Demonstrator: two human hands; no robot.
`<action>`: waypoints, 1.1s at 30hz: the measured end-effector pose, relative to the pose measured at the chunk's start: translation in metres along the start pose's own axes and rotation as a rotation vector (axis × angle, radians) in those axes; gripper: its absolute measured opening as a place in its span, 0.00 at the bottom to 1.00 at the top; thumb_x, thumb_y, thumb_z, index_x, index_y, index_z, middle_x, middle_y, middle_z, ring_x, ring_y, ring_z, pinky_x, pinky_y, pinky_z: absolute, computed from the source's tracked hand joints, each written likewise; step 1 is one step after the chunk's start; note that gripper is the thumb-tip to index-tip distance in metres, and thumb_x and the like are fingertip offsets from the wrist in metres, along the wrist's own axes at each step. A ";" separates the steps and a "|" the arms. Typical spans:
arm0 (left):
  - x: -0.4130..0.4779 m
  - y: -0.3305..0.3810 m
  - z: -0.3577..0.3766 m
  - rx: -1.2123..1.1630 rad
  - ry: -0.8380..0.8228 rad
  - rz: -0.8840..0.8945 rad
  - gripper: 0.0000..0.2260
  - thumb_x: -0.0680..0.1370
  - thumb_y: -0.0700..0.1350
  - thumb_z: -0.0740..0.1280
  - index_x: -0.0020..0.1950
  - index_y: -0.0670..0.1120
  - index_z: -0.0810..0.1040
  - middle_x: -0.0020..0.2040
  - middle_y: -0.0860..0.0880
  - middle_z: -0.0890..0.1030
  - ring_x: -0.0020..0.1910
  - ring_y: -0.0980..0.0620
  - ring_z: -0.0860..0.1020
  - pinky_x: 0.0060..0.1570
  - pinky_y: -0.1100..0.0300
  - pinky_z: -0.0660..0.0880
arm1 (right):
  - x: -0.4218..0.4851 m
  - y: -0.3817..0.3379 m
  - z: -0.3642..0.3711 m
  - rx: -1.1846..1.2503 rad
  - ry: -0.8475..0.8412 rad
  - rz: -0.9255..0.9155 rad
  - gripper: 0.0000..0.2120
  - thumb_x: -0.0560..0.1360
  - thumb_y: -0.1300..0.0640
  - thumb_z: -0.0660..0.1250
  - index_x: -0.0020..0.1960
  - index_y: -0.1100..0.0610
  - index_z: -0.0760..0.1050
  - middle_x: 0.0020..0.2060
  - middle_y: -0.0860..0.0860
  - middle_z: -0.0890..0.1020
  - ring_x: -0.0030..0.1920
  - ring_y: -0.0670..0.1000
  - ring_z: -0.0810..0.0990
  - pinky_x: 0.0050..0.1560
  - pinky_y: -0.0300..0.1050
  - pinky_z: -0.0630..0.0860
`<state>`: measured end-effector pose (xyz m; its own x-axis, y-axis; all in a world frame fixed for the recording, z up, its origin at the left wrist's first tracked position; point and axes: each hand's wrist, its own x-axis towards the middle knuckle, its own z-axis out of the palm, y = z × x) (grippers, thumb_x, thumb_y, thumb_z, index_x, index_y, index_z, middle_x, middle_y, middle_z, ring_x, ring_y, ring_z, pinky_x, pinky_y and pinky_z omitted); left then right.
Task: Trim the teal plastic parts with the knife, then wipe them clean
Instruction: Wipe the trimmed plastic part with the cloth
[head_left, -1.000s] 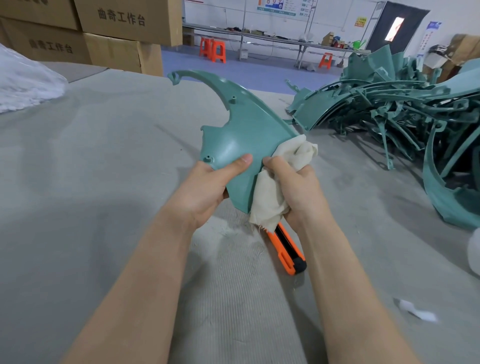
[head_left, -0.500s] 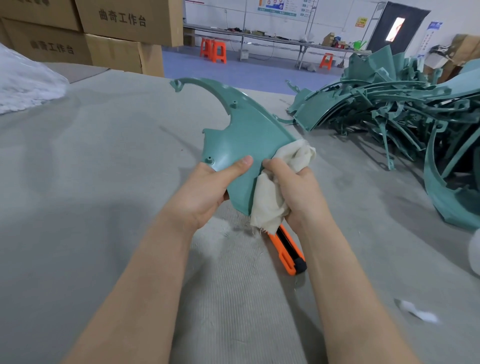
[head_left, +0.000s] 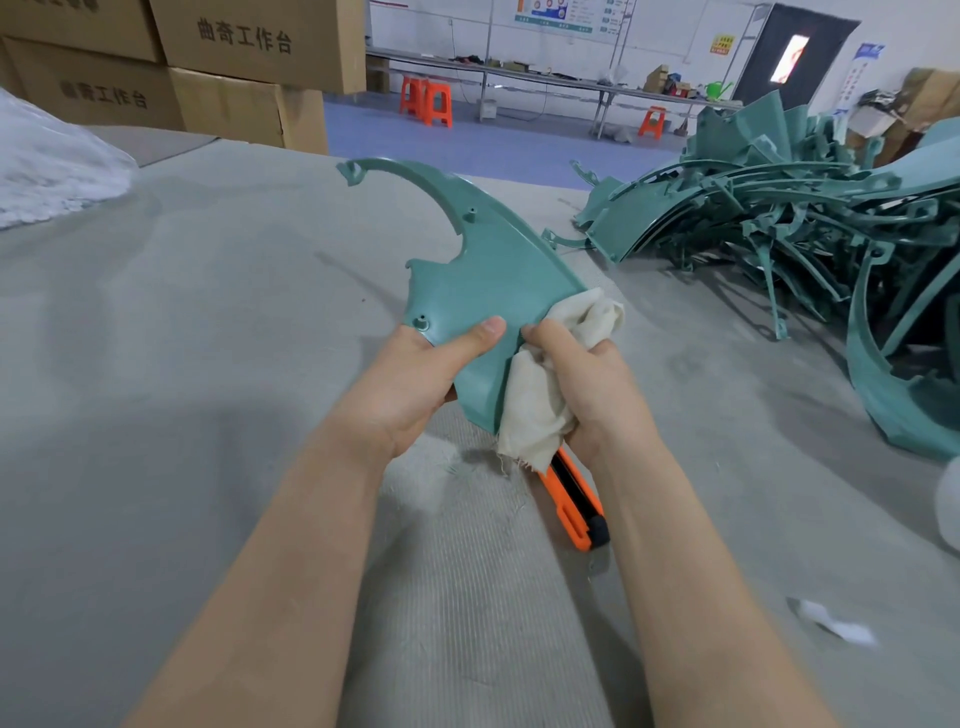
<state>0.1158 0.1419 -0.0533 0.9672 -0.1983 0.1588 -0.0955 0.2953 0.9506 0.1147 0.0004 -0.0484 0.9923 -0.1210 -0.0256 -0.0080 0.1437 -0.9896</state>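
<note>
Line: Small shift since a second ago: teal part (head_left: 483, 270) and both hands sit a touch lower in view. Grips unchanged.

QA: Nearest first?

Line: Orange knife (head_left: 576, 504) pokes out toward the wearer from under the right hand (head_left: 592, 384), blade end nearest. Can't tell if that hand holds it or if it lies on the desk (head_left: 156, 364).

QA: Hands?

Line: That right hand is closed round a bunched cream cloth (head_left: 535, 410), thumb on top, cloth pressed to the part's right edge. Frayed tail hangs below. Opposite, the left hand (head_left: 410, 384) grips the part's lower left corner: thumb flat across the face just beside a moulded boss, fingers behind.

QA: Part location?

Line: Held up off the desk between both hands. Broad end sits in the grips, curved horn runs away and left to a hooked tip. Thumb tips nearly meet on its face.

QA: Further out?

Line: White scrap (head_left: 831, 623) on the desk at right, well apart from the hands. Beyond, right: tangled pile of teal parts (head_left: 753, 218). Left: white bagged heap (head_left: 47, 161), cardboard boxes (head_left: 249, 41) stacked behind it. Far back: orange stools (head_left: 426, 101) on a blue floor, dark door (head_left: 795, 52).
</note>
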 end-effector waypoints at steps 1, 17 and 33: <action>0.000 0.000 0.000 -0.007 -0.001 0.001 0.10 0.78 0.42 0.67 0.57 0.52 0.78 0.53 0.53 0.84 0.54 0.53 0.82 0.52 0.55 0.78 | 0.000 0.000 0.000 -0.001 -0.009 -0.009 0.02 0.72 0.60 0.68 0.41 0.55 0.79 0.35 0.51 0.85 0.38 0.50 0.84 0.42 0.47 0.81; 0.001 0.000 -0.002 0.006 -0.010 0.006 0.08 0.78 0.41 0.66 0.53 0.53 0.79 0.50 0.54 0.85 0.51 0.54 0.83 0.49 0.58 0.79 | 0.003 0.003 -0.001 0.026 -0.016 0.040 0.02 0.72 0.60 0.67 0.42 0.57 0.79 0.35 0.53 0.84 0.38 0.52 0.84 0.42 0.48 0.81; 0.002 -0.001 -0.003 -0.057 0.020 0.004 0.08 0.78 0.41 0.67 0.55 0.52 0.78 0.51 0.54 0.85 0.51 0.54 0.83 0.45 0.60 0.79 | -0.004 -0.007 -0.003 -0.031 -0.008 0.078 0.05 0.71 0.63 0.64 0.39 0.55 0.75 0.33 0.51 0.79 0.36 0.51 0.79 0.38 0.45 0.76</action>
<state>0.1181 0.1438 -0.0546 0.9713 -0.1786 0.1570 -0.0867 0.3492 0.9330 0.1109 -0.0028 -0.0421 0.9895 -0.1026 -0.1020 -0.0892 0.1221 -0.9885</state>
